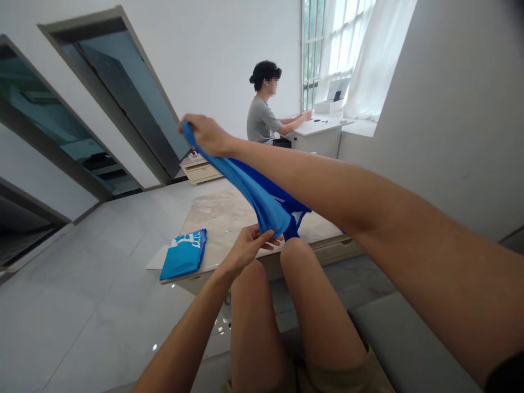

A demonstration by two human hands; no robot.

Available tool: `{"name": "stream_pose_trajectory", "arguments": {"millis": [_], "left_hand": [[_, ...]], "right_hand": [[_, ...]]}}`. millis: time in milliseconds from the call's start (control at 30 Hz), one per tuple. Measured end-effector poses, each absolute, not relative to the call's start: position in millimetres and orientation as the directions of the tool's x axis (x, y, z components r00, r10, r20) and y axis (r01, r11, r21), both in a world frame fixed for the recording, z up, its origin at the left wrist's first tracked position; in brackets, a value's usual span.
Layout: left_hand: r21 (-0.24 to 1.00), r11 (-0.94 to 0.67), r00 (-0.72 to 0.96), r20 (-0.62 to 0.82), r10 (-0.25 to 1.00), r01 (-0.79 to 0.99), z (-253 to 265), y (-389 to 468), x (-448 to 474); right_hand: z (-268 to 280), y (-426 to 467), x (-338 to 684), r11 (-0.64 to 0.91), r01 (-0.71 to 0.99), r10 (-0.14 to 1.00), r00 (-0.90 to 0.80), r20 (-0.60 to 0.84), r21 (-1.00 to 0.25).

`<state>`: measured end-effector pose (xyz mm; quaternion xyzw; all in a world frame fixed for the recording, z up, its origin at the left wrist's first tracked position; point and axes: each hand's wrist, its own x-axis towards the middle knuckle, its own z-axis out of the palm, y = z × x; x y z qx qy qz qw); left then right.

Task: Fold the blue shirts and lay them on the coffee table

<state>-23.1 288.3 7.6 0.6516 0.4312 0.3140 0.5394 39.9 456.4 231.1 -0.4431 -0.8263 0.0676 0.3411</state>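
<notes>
A shiny blue cloth (256, 192), light on one face and darker on the other, is stretched between my two hands above the table. My right hand (207, 134) reaches across to the upper left, its fingers closed on one end of the cloth. Lower down, my left hand (251, 245) pinches the cloth's bottom edge between thumb and fingers, just above my knees. Behind my right forearm, part of the darker fabric is hidden, so I cannot tell its full shape. On the table's left end lies a folded blue cloth (183, 255) with white print, untouched.
The low table (213, 210) with a pale stone-like top stands right before my knees. Beyond it, a low wooden cabinet (202, 169) is against the wall. A person in a grey shirt (262, 120) sits at a white desk (321, 125) by the window. I sit on a grey seat (397, 333).
</notes>
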Motion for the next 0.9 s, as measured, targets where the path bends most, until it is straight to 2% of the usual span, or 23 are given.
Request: {"name": "stream_pose_trajectory", "arguments": {"millis": [67, 100, 133, 167, 233, 333, 400, 467, 567, 700, 800, 900], "left_hand": [[0.968, 0.046, 0.373, -0.139, 0.917, 0.247, 0, 285, -39], [0.956, 0.102, 0.336, -0.195, 0.921, 0.275, -4, 283, -52], [0.938, 0.160, 0.299, -0.254, 0.920, 0.306, -9, 280, -66], [0.917, 0.214, 0.263, -0.309, 0.914, 0.337, -13, 277, -82], [0.872, 0.297, 0.201, -0.395, 0.896, 0.390, -20, 274, -112], [0.822, 0.337, 0.141, -0.442, 0.886, 0.460, -29, 281, -146], [0.807, 0.327, 0.123, -0.436, 0.892, 0.492, -39, 297, -158], [0.806, 0.299, 0.115, -0.408, 0.906, 0.512, -57, 324, -161], [0.806, 0.212, 0.106, -0.321, 0.941, 0.553, -98, 386, -151], [0.697, 0.009, 0.113, -0.129, 0.985, 0.717, -157, 487, -113], [0.532, -0.040, 0.111, -0.102, 0.989, 0.845, -189, 549, -81], [0.404, -0.015, 0.083, -0.153, 0.985, 0.915, -211, 584, -59]], "right_hand": [[212, 453, 4, 0.825, 0.434, 0.566, -0.637, 0.523, -0.363], [197, 455, -4, 0.883, 0.323, 0.464, -0.719, 0.518, -0.342], [179, 461, -3, 0.902, 0.264, 0.411, -0.768, 0.492, -0.341], [156, 470, 4, 0.898, 0.255, 0.406, -0.793, 0.454, -0.358], [103, 495, 39, 0.837, 0.348, 0.509, -0.780, 0.365, -0.423], [10, 527, 122, 0.675, 0.536, 0.720, -0.629, 0.294, -0.506], [-49, 531, 182, 0.463, 0.728, 0.883, -0.430, 0.189, -0.506], [-100, 520, 232, 0.163, 0.875, 0.986, -0.159, 0.047, -0.456], [-161, 493, 279, -0.087, 0.923, 0.993, 0.050, -0.107, -0.375], [-214, 465, 292, -0.229, 0.938, 0.972, 0.208, -0.106, -0.261], [-235, 457, 281, -0.260, 0.939, 0.966, 0.254, -0.053, -0.226], [-245, 455, 271, -0.206, 0.941, 0.978, 0.207, -0.026, -0.269]]}}
